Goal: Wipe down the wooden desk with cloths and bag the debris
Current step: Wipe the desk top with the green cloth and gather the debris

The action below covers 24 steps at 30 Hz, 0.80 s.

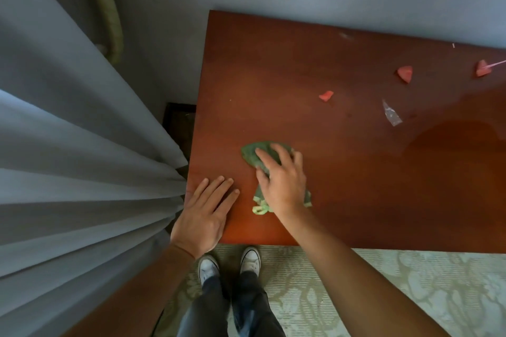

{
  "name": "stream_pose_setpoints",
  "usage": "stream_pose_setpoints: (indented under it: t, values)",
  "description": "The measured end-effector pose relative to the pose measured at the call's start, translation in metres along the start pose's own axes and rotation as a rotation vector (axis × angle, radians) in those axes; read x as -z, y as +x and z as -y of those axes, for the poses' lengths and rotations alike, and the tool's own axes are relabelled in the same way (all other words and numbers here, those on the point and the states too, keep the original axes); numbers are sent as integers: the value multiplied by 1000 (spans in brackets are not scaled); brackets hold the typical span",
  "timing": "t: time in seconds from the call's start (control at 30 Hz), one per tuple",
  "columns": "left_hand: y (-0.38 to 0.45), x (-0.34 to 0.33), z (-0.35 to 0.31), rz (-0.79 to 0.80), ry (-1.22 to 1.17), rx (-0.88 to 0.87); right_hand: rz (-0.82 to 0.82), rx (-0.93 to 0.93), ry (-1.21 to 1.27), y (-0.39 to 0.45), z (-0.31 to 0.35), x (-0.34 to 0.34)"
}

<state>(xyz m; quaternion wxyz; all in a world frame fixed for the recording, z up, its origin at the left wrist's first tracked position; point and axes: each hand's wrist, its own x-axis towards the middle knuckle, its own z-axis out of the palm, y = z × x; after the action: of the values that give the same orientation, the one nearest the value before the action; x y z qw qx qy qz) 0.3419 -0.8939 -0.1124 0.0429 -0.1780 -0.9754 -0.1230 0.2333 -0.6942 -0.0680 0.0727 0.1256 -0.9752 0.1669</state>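
A smooth, glossy reddish-brown wooden surface (pixel 342 172) fills the right of the view, its right side cut off by the frame edge. Near its front left corner lies a crumpled green cloth (pixel 253 154) with a pale green trim at its near end. The right hand (pixel 282 180) lies on it with fingers spread and nearly straight, pressing it flat and hiding its middle. The left hand (pixel 206 213) rests just beside, palm down with fingers straight, at the surface's left edge. Farther right sit three small red crumpled scraps (pixel 325 96), (pixel 405 73), (pixel 482 68) and a torn sliver of clear plastic (pixel 392 117); a thin pink strip touching the far-right scrap is too small to identify. Grey pleated curtain fabric (pixel 68 159) hangs on the left.
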Motion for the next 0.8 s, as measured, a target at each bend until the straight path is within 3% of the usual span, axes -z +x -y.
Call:
stream_pose_setpoints:
  t: [0.07, 0.2, 0.27, 0.33, 0.47, 0.53, 0.6, 0.7, 0.8]
  values:
    - [0, 0, -1, -22, 5, 37, -30, 23, 65, 17, 9, 0]
    - [1, 3, -5, -106, 11, 80, 117, 500, 108, 11, 40, -18]
    - [1, 5, -6, -130, 26, 107, 130, 581, 61, 8, 42, -25]
    - [1, 6, -6, -124, 47, 135, 89, 483, -22, 11, 28, -23]
    - [1, 7, -6, -97, 24, 151, -24, -30, -127, 21, -24, -2]
    - [2, 7, -6, -88, 23, 152, -45, -139, -123, 25, -31, 0]
    - [0, 6, -6, -92, 17, 146, -41, -6, -113, 22, -14, -5]
    - [-1, 4, -6, -113, 29, 130, 62, 408, 3, 17, 36, -24]
    - [-3, 0, -6, -156, 32, 161, 123, 707, 92, 30, 61, -33]
